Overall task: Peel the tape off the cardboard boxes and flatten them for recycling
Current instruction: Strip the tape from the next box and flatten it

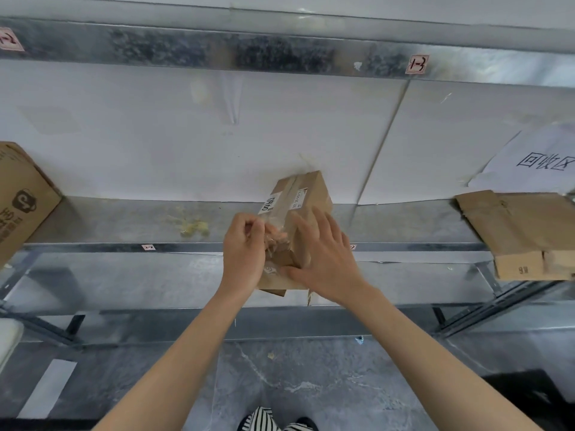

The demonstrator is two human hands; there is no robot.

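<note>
The small box (309,194) is pressed by the right hand (326,259), fingers spread straight. At its 8 o'clock, crumpled tape (275,236) is pinched by the curled fingers of the left hand (242,253).

Under the left hand (242,253) and right hand (323,259), a grey galvanised metal shelf (124,225) backed by a flat white wall panel (155,135), with a patch of yellowish crumbly residue (191,227) just left of the left hand and a small pink-edged label (148,247) on the front rail below that. High above both hands, a mottled grey metal rail (280,54) with one small pink handwritten tag (417,64) up-right and a second pink tag (9,40) far up-left; far right of the right hand, a white paper sheet with black printed characters (541,163). Below the wrists, a grey marbled floor (311,377) and black-and-white striped fabric (267,419).
</note>
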